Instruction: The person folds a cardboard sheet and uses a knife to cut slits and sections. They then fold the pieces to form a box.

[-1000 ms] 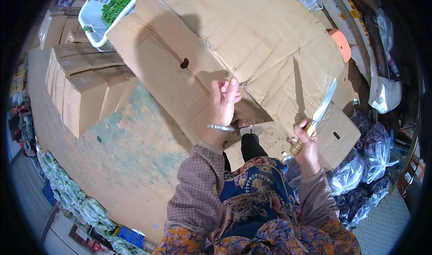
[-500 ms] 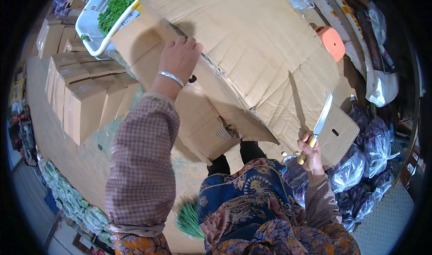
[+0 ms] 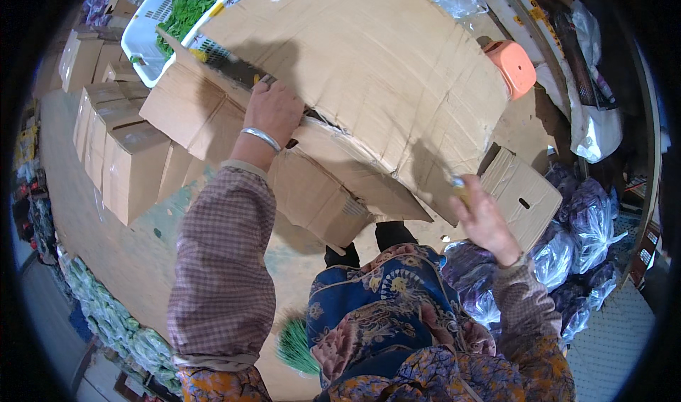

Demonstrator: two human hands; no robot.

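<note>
Since the frame half a second earlier, the right hand [image 3: 484, 219] has moved up against the lower edge of the large cardboard sheet [image 3: 369, 68]; the knife blade that stood clear then is now hidden, and only a yellowish handle end [image 3: 459, 185] shows above the fist. Right grip: fingers together around that handle. The left hand [image 3: 273, 111] remains on the sheet's left edge, grip clamped on the cardboard, a metal bangle [image 3: 261, 138] on the wrist.

Count: one large flattened sheet, creased and corrugated, held over a folded cardboard box [image 3: 312, 189] beneath it; one small box with a slot handle [image 3: 525, 196] at the right; at least three closed cartons [image 3: 120, 153] stacked at the left; one white perforated plastic crate [image 3: 152, 19] of green leaves; one orange plastic stool [image 3: 514, 67]; several clear bags of purple produce [image 3: 582, 224]; one bundle of green stalks [image 3: 296, 345] on the floor.
</note>
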